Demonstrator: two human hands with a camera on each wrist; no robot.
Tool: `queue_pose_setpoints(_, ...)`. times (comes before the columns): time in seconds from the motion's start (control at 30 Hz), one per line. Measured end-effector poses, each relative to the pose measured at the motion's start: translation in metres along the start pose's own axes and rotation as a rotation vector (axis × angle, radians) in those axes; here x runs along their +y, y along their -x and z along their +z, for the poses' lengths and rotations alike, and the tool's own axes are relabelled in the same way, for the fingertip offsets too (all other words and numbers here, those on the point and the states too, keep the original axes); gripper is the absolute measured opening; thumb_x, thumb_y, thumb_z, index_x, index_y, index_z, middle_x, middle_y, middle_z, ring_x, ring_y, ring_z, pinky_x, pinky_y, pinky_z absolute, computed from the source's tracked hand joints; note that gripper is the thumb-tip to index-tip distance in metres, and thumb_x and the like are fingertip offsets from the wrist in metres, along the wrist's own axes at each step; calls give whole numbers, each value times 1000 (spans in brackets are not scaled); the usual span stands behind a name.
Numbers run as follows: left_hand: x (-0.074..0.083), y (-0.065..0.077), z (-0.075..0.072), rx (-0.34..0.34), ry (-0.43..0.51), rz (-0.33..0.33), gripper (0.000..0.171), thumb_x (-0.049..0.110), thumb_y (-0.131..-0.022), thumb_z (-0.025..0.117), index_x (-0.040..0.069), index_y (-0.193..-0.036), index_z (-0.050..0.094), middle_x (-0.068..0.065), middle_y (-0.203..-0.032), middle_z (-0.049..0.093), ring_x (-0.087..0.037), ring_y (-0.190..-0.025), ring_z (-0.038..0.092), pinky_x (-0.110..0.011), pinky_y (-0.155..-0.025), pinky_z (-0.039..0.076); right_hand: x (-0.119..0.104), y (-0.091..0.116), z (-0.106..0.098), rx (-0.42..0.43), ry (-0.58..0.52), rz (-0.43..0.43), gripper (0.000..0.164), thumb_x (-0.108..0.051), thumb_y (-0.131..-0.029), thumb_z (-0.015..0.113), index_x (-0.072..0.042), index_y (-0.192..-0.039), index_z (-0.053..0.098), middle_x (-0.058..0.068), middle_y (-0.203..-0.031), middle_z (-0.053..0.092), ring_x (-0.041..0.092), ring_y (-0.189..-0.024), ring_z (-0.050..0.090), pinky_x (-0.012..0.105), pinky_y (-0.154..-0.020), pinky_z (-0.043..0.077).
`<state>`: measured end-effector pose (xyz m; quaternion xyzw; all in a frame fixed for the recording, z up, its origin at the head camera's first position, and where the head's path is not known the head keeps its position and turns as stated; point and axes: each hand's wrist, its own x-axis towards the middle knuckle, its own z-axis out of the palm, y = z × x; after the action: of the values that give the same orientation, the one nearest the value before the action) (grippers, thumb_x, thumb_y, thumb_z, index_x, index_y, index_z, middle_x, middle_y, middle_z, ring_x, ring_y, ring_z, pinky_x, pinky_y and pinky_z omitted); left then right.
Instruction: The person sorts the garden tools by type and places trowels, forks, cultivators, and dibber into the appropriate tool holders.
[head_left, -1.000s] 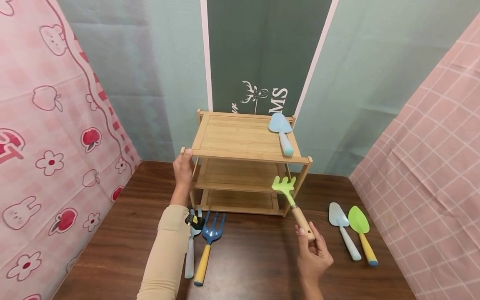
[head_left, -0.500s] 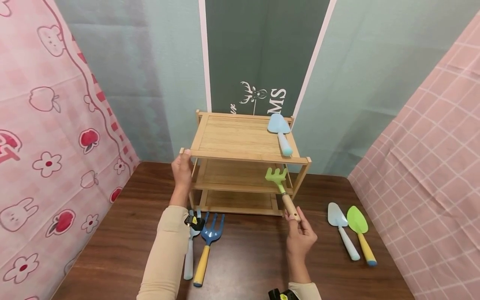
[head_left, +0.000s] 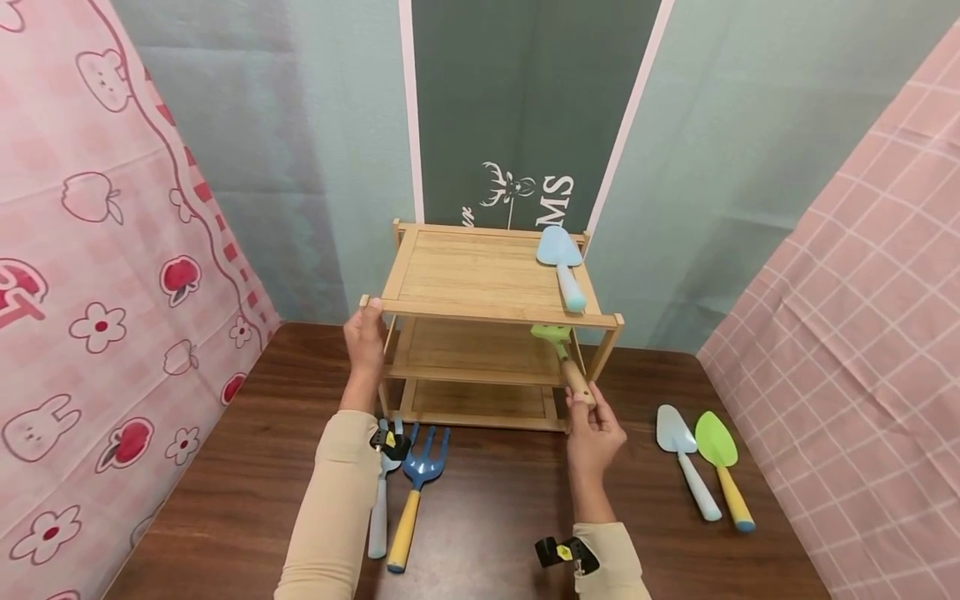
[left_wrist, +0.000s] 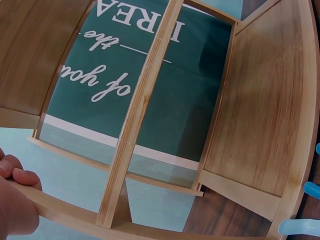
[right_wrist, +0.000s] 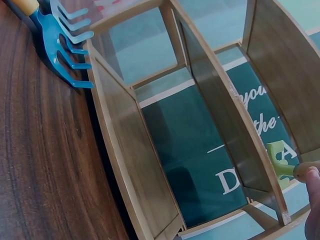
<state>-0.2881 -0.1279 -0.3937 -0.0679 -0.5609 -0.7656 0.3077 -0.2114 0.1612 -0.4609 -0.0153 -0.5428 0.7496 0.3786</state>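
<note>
My right hand (head_left: pixel 595 437) pinches the wooden handle of a small green hand rake (head_left: pixel 576 379). Its green head reaches in under the top board of a three-tier wooden shelf (head_left: pixel 480 271), above the middle board at the right side. In the right wrist view the rake head (right_wrist: pixel 280 159) shows between those two boards, with only the fingers' edge in view. At the front left corner of the shelf, my left hand (head_left: pixel 365 337) grips the frame. A pale blue trowel (head_left: pixel 561 250) lies on the top board at the right.
Left on the brown table lie a blue fork with a yellow handle (head_left: pixel 416 487) and a light blue fork (head_left: pixel 379 508), partly behind my left sleeve. To the right are a pale blue-white trowel (head_left: pixel 684 458) and a green trowel with yellow handle (head_left: pixel 723 467). Printed cloths hang around.
My right hand has moved left and forward, bringing the rake from in front of the shelf to partly beneath the top board. The left hand stays on the corner.
</note>
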Motion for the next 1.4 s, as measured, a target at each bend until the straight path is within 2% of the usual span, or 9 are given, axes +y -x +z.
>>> queue_pose_setpoints(0.13,11,4,3,-5,5,5,38,13,-90,47,18,-53,38,10,-47,31,-7,-45,21,-23,-45,17,-8,-3,10,-13,33,10,33,12,-84,55,22,-115,50,43,-99,53,19,-79,67,22,-69,50)
queue_pose_setpoints(0.33,12,5,4,-8,-1,2,37,13,-90,47,19,-54,38,10,-48,31,-5,-45,22,-24,-46,17,-10,-10,21,-17,102,39,33,9,-84,56,21,-115,50,40,-96,56,22,-80,67,22,-70,50)
queue_pose_setpoints(0.47,-4,1,0,11,-2,4,38,16,-90,49,18,-54,38,9,-48,30,-6,-45,22,-24,-46,17,-4,-17,23,-17,142,51,33,7,-84,57,19,-115,53,35,-92,60,30,-82,66,22,-70,50)
queue_pose_setpoints(0.57,-15,-2,-2,25,-3,11,38,19,-90,50,18,-54,37,8,-48,30,-6,-45,21,-23,-45,16,10,-24,21,-13,191,45,34,2,-85,60,16,-116,55,29,-87,63,25,-79,67,21,-69,50)
queue_pose_setpoints(0.8,-12,-2,-1,32,-9,15,39,18,-90,49,18,-54,37,8,-48,30,-6,-45,21,-25,-46,16,26,-33,23,-8,274,74,37,-4,-84,64,12,-116,57,18,-89,66,5,-78,64,18,-67,48)
queue_pose_setpoints(0.93,-12,-2,-1,28,-8,16,39,18,-90,49,18,-54,37,8,-48,29,-5,-45,21,-24,-46,16,26,-34,24,-47,321,96,35,-4,-83,63,9,-116,59,20,-81,64,2,-67,58,14,-59,45)
queue_pose_setpoints(1.1,-13,-3,-1,24,0,18,39,17,-91,48,16,-53,36,8,-47,29,-6,-44,20,-25,-45,15,24,-37,23,-124,391,101,33,-9,-85,65,3,-115,62,24,-96,63,3,-72,58,12,-60,43)
queue_pose_setpoints(1.17,-13,-3,-1,21,6,22,39,17,-91,48,15,-53,36,8,-47,29,-6,-44,19,-25,-44,15,22,-36,22,-126,416,81,33,-11,-84,68,3,-113,63,21,-105,63,6,-81,62,14,-65,46)
queue_pose_setpoints(1.4,-15,-5,0,23,12,34,40,17,-91,48,16,-53,35,8,-46,28,-5,-43,19,-23,-43,15,25,-34,20,-77,624,-184,25,-14,-76,77,4,-92,69,12,-79,67,15,-60,62,12,-53,42)
